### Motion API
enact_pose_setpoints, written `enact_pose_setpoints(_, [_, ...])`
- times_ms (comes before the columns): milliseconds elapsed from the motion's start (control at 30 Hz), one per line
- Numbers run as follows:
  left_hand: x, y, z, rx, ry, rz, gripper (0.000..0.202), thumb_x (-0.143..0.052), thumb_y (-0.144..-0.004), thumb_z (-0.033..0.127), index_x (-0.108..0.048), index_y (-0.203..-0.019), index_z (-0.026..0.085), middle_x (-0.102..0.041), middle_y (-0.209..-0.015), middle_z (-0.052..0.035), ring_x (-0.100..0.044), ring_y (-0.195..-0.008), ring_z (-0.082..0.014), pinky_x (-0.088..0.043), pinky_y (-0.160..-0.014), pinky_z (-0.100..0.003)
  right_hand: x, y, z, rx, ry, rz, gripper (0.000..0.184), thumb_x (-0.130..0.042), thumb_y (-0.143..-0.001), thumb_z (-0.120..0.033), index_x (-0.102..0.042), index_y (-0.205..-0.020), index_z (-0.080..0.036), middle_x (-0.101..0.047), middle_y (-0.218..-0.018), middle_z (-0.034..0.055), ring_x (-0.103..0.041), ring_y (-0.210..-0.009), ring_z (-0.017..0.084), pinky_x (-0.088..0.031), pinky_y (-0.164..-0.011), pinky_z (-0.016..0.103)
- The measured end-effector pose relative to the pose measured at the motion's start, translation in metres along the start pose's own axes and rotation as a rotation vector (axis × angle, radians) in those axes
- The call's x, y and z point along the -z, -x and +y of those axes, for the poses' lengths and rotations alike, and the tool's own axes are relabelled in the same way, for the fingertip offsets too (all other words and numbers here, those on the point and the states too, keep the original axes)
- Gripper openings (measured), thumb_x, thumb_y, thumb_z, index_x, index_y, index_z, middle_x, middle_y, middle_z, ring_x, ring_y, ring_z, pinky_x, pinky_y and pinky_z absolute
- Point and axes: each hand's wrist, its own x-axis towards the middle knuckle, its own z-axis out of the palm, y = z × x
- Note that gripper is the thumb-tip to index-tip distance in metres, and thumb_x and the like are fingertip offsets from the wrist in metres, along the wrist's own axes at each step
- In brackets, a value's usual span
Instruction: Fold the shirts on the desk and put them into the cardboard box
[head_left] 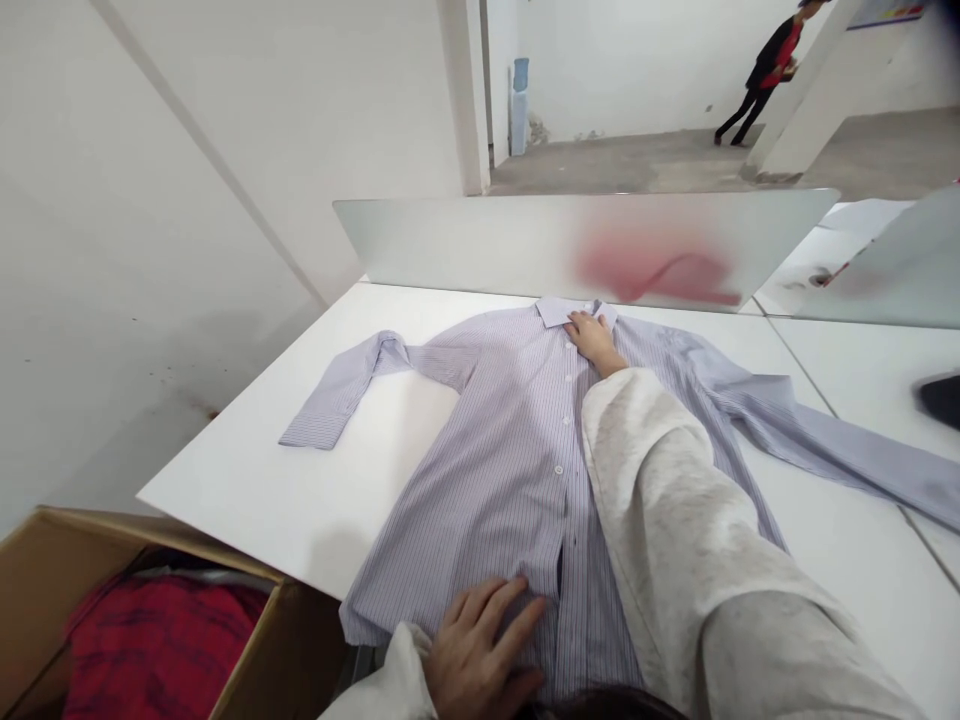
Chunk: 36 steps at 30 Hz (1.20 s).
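A striped light-purple button-up shirt (495,430) lies front side up, its collar at the far side and its sleeves out to both sides. Just below the collar, my right hand (595,340) rests on the front with its fingers laid on the cloth. The right forearm covers part of the shirt's right half. My left hand (486,645) lies near the hem, palm down, fingers spread on the fabric. Several white buttons show down the front. Low down, the front edges part in a narrow gap.
The shirt lies on a white table (247,480), with a frosted divider (465,245) along its back edge. At lower left a cardboard box (247,640) holds red plaid cloth (165,640). A black object (941,400) is at right. A person (769,75) is far behind.
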Motion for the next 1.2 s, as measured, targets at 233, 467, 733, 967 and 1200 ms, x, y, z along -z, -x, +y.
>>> enact_pose_setpoints(233, [0.0, -0.036, 0.008, 0.107, 0.088, -0.094, 0.027, -0.063, -0.083, 0.03, -0.058, -0.109, 0.025, -0.064, -0.083, -0.0001, -0.058, -0.072, -0.0178, -0.047, -0.063, -0.03, 0.001, 0.0, 0.0, 0.007, -0.008, 0.006, 0.036, -0.031, -0.093, -0.025, -0.056, -0.118, -0.015, -0.058, -0.125, 0.0145, -0.045, -0.122, 0.028, -0.021, -0.105, 0.054])
enact_pose_setpoints(467, [0.004, -0.043, 0.006, 0.139, 0.159, -0.334, 0.016, -0.057, -0.086, 0.032, -0.057, -0.077, 0.018, -0.062, -0.077, -0.0021, -0.058, -0.076, -0.0182, -0.045, -0.066, -0.029, 0.0, 0.0, 0.0, -0.003, -0.031, 0.016, 0.037, -0.031, -0.093, -0.026, -0.056, -0.119, -0.015, -0.055, -0.129, 0.014, -0.044, -0.124, 0.028, -0.019, -0.107, 0.054])
enact_pose_setpoints(733, [0.029, -0.052, -0.001, 0.225, 0.492, -0.695, 0.012, -0.054, -0.088, 0.031, -0.061, -0.09, 0.021, -0.068, -0.08, 0.0008, -0.062, -0.077, -0.0141, -0.041, -0.067, -0.022, 0.005, 0.003, -0.006, -0.027, -0.083, 0.047, 0.039, -0.036, -0.093, -0.039, -0.062, -0.111, -0.017, -0.059, -0.123, 0.0131, -0.048, -0.12, 0.028, -0.021, -0.107, 0.052])
enact_pose_setpoints(967, [0.013, -0.059, 0.008, 0.457, 0.529, -0.644, 0.029, -0.041, -0.091, 0.036, -0.06, -0.105, 0.019, -0.066, -0.065, -0.0012, -0.061, -0.064, -0.0179, -0.038, -0.058, -0.024, 0.011, 0.0, -0.002, -0.103, -0.131, 0.131, 0.052, -0.017, -0.094, -0.027, -0.068, -0.094, -0.014, -0.067, -0.104, 0.0141, -0.051, -0.116, 0.025, -0.035, -0.101, 0.039])
enact_pose_setpoints(1200, [0.01, -0.071, 0.012, 0.573, 0.659, -0.583, 0.03, -0.042, -0.09, 0.039, -0.061, -0.099, 0.017, -0.054, -0.05, 0.0037, -0.049, -0.05, -0.0138, -0.032, -0.052, -0.022, 0.006, 0.002, 0.002, -0.105, -0.135, 0.183, 0.037, -0.035, -0.079, -0.015, -0.071, -0.09, -0.013, -0.067, -0.106, 0.0144, -0.046, -0.122, 0.029, -0.034, -0.104, 0.044])
